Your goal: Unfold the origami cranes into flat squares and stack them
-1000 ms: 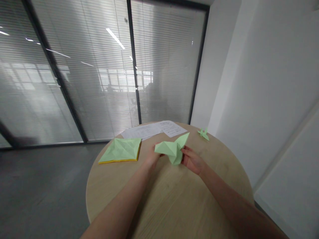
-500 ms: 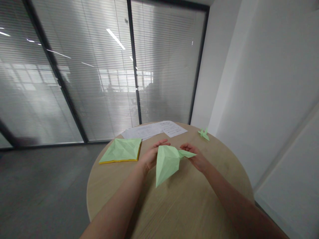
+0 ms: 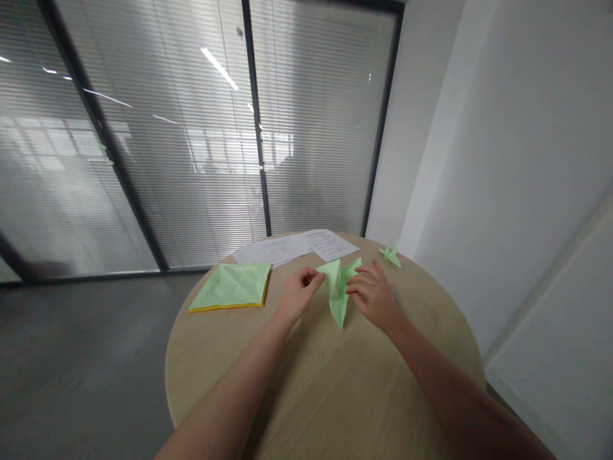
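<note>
A folded light-green paper crane hangs over the middle of the table, one point facing down towards me. My left hand pinches its left tip between thumb and fingers. At the crane's right side is my right hand, its fingers apart and slightly bent. Its fingertips overlap the paper's right edge; whether they press on it is hard to tell. A smaller finished green paper crane rests near the table's far right edge.
A stack of square paper with a creased green sheet on top and a yellow edge lies on the left of the round wooden table. Printed white sheets lie at the far edge. A glass partition with blinds and a white wall stand beyond.
The crane has turned, its broad face no longer towards me. My left hand has moved from behind it to a pinch on its left tip. My right hand has left the narrow point, its fingers spreading.
</note>
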The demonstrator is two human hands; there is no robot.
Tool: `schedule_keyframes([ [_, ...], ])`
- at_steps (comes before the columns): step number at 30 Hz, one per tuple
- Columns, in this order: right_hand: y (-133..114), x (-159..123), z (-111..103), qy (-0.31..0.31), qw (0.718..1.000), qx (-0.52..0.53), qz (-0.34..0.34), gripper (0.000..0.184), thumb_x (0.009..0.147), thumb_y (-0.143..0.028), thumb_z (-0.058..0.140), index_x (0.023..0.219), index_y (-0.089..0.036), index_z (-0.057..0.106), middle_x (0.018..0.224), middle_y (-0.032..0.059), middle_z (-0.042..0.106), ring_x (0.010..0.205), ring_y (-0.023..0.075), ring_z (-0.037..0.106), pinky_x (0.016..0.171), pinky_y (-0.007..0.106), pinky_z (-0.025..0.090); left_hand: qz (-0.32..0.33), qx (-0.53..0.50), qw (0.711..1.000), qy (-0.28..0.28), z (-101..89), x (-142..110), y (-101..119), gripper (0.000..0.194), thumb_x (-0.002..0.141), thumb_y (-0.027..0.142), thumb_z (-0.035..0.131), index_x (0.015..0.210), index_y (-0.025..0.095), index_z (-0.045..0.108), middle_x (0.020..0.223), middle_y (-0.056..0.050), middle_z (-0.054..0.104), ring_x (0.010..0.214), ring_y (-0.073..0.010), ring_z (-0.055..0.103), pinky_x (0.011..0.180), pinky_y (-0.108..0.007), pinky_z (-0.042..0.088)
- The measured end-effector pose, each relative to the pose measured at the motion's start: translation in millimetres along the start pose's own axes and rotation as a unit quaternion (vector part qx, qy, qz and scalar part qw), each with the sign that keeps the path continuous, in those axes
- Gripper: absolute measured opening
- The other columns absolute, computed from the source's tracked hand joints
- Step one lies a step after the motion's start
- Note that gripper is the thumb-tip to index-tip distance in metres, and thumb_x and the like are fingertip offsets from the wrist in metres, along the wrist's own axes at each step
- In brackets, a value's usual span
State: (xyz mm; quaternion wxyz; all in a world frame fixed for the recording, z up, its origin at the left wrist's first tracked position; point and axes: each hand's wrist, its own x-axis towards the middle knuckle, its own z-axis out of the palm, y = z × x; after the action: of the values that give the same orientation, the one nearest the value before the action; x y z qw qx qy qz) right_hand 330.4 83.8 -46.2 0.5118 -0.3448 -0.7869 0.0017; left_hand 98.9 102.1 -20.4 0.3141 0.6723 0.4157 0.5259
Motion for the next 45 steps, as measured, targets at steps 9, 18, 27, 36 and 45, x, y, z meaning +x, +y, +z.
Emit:
schedule_keyframes([
  [9,2,-5,9,0.021,0.999,-0.038,-0.007,0.034,0.083,-0.009,0.063,0.086,-0.037,0.081,0.09,0.0012,0.077,0.112,0.0307,0.06,0.128,0.068,0.009,0.086,0.103,0.991,-0.009,5.8,-11,10,0.025,0.088,0.035,0.07,0.068,0.021,0.062,0.069,-0.002,0.064,0.066,-0.0186,0.057,0.063,-0.03,0.037],
  [18,-13,-7,12,0.006,0.984,-0.145,-0.101,0.027,0.091,-0.011,0.063,0.091,-0.031,0.081,0.094,0.0004,0.078,0.113,0.0275,0.06,0.128,0.067,0.016,-0.017,0.157,0.987,-0.021,18.6,-14,5,0.025,0.084,0.025,0.069,0.073,0.023,0.047,0.064,0.005,0.053,0.062,-0.0155,0.051,0.06,-0.027,0.034],
  [27,-20,-5,9,0.017,0.967,-0.213,-0.139,0.022,0.09,-0.01,0.068,0.09,-0.029,0.079,0.097,-0.0004,0.078,0.116,0.0287,0.059,0.128,0.068,0.013,-0.172,-0.021,0.984,-0.035,21.1,-7,-1,0.006,0.085,0.019,0.06,0.084,0.02,0.054,0.073,0.001,0.059,0.063,-0.0156,0.06,0.057,-0.025,0.049],
  [36,-28,-7,13,0.001,0.96,-0.241,-0.14,0.02,0.089,-0.012,0.07,0.09,-0.029,0.079,0.103,-0.0003,0.078,0.124,0.031,0.056,0.128,0.07,0.004,-0.219,-0.088,0.971,-0.039,23.1,-11,3,0.01,0.085,0.027,0.065,0.091,0.019,0.062,0.083,-0.004,0.068,0.07,-0.0188,0.066,0.059,-0.028,0.056],
  [45,-23,-6,13,0.004,0.962,-0.239,-0.128,0.019,0.088,-0.011,0.069,0.089,-0.029,0.078,0.105,-0.0001,0.077,0.124,0.0301,0.056,0.129,0.068,0.005,-0.186,-0.11,0.976,-0.032,21.4,-8,3,0.008,0.077,0.01,0.065,0.079,0.017,0.062,0.075,0.0,0.063,0.069,-0.0144,0.063,0.067,-0.027,0.058],
])
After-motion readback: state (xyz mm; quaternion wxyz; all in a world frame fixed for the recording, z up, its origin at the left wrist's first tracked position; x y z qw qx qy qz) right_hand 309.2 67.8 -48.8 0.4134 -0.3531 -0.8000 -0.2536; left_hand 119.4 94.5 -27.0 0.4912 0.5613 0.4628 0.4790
